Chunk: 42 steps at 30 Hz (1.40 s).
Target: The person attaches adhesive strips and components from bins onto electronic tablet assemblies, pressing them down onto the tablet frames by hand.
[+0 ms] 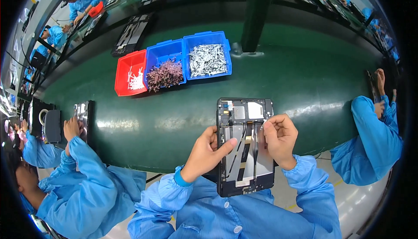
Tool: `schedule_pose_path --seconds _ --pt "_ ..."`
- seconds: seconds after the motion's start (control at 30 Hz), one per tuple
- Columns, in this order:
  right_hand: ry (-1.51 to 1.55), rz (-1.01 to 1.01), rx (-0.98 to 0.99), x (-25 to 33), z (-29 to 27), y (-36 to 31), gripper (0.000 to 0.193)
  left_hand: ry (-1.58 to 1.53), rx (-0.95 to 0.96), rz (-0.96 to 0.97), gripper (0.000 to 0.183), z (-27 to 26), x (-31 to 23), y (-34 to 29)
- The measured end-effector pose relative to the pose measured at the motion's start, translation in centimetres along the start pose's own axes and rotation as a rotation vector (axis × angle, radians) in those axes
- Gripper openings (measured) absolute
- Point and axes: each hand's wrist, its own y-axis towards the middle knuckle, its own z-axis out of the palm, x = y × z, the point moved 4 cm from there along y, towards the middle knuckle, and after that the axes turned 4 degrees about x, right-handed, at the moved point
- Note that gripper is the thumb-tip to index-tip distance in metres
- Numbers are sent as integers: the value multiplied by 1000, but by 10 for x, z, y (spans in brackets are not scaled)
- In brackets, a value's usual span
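Note:
An opened tablet (263,165) in a black frame, with grey plate, dark ribbon cables and small boards exposed, is tilted up at the table's near edge. My left hand (202,152) grips its left side, the thumb lying over the inner face. At the upper right of the tablet, my right hand (282,139) is closed in a pinch of thumb and forefinger. A small whitish piece (264,122) shows at those fingertips, too small to name.
Ahead stand a red bin (118,80) of white strips, a blue bin (152,52) of brownish-pink small parts and another blue bin (229,58) of silvery-white pieces. A green post (257,16) rises behind. Co-workers in blue sit at left (87,186) and right (370,138). Another opened tablet (133,34) lies farther back.

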Motion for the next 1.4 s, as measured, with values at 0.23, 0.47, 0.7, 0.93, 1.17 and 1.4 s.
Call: schedule_pose_path --seconds 0.23,0.47,0.7,0.93,1.17,1.4 --pt "120 54 -137 0 -4 5 5 263 -14 -2 46 10 0 10" --pt "84 21 -223 0 -2 4 6 -20 81 -127 32 23 -17 6" --pt "209 78 55 53 -3 28 5 -109 28 23 24 8 -47 -17" --pt "476 34 539 148 52 43 7 424 -451 864 17 -1 -82 -45" --pt "497 15 690 140 98 40 7 926 -404 1249 10 -16 -70 -34" --pt "471 11 696 129 105 37 5 974 -540 1291 8 -15 -67 -36"
